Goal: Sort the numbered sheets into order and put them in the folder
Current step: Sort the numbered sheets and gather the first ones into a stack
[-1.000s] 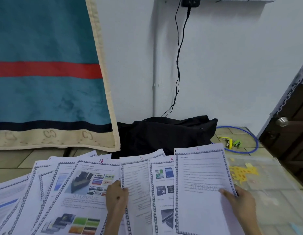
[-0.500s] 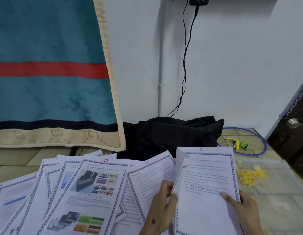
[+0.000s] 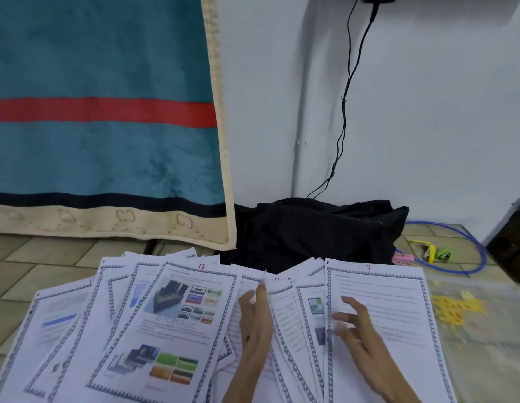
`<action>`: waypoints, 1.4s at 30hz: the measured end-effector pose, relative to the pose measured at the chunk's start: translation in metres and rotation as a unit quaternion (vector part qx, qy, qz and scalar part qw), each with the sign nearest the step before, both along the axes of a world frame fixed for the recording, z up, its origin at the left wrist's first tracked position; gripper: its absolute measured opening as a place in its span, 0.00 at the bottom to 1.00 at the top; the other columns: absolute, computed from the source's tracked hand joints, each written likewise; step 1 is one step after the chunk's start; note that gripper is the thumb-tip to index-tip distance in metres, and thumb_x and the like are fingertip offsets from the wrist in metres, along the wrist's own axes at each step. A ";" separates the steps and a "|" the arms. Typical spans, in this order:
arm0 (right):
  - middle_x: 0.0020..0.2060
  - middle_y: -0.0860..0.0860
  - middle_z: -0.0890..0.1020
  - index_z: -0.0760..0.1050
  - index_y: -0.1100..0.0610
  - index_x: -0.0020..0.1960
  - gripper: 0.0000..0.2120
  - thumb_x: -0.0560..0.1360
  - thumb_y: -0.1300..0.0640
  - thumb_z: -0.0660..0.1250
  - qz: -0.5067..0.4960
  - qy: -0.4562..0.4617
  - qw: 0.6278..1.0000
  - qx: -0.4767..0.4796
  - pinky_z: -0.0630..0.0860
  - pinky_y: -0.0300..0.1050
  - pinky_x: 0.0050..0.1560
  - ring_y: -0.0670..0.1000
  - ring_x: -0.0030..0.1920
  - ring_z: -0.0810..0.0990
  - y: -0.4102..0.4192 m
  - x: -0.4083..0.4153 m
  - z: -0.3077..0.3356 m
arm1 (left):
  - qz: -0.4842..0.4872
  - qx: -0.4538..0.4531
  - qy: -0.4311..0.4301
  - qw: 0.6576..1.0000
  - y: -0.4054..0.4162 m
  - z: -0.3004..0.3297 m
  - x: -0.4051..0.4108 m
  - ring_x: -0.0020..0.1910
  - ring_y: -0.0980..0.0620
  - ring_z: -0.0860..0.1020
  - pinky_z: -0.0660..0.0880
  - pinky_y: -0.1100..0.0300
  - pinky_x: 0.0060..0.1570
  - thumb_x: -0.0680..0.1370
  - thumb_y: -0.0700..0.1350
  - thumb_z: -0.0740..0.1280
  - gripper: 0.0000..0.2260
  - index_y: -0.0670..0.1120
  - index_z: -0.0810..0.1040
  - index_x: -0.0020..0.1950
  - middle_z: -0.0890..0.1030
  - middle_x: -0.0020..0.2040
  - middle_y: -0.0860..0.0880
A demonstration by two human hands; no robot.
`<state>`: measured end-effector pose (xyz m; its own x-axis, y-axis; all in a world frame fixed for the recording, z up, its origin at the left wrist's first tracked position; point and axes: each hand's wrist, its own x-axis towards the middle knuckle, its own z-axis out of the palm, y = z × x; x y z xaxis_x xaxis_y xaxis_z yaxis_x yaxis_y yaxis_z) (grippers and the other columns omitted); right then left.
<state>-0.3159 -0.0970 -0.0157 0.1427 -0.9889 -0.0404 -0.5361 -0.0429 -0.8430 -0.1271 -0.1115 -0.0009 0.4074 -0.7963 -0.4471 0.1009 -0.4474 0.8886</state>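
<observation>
Several bordered, numbered sheets lie fanned across the tiled floor. Sheet 13 (image 3: pixel 177 321), with colour pictures, lies left of centre. Sheet 7 (image 3: pixel 398 309), mostly text, lies on the right. My left hand (image 3: pixel 254 321) rests flat with straight fingers on the middle sheets (image 3: pixel 284 312) between them. My right hand (image 3: pixel 357 327) lies on sheet 7's left part with fingers spread, blurred by motion. A clear plastic folder (image 3: pixel 479 330) with a yellow print lies to the right of sheet 7, partly under it.
A black bag (image 3: pixel 316 228) sits against the white wall behind the sheets. A teal blanket (image 3: pixel 101 141) hangs at the left. A blue cable loop (image 3: pixel 468 257), a yellow and green stapler (image 3: pixel 430 251) and a dark door (image 3: pixel 511 237) are at the right.
My left hand let go of sheet 7's left edge and moved left onto the middle sheets. My right hand left the sheet's right edge and slid left over it. Sheet 7 now lies flat.
</observation>
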 end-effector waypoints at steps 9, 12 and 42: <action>0.52 0.54 0.75 0.53 0.29 0.55 0.44 0.65 0.73 0.68 -0.020 -0.059 0.998 -0.024 0.75 0.29 0.42 0.37 0.44 0.80 0.007 0.029 -0.026 | -0.122 -0.009 0.250 0.960 -0.014 0.031 0.005 0.50 0.45 0.79 0.79 0.49 0.47 0.78 0.60 0.58 0.20 0.46 0.75 0.58 0.77 0.60 0.43; 0.51 0.50 0.78 0.57 0.37 0.66 0.44 0.69 0.79 0.64 -0.094 -0.166 0.982 -0.020 0.73 0.27 0.42 0.34 0.43 0.80 0.002 -0.002 -0.016 | -0.220 -0.029 -0.143 0.965 -0.002 -0.002 0.015 0.61 0.52 0.72 0.69 0.57 0.62 0.78 0.53 0.60 0.17 0.50 0.70 0.66 0.70 0.68 0.50; 0.49 0.39 0.81 0.67 0.16 0.40 0.35 0.74 0.61 0.67 0.041 0.008 0.998 0.050 0.67 0.20 0.49 0.36 0.46 0.77 -0.001 0.025 -0.026 | -0.394 -0.011 -0.474 0.788 -0.134 -0.004 0.077 0.52 0.46 0.80 0.76 0.55 0.49 0.70 0.36 0.73 0.13 0.42 0.79 0.54 0.81 0.54 0.44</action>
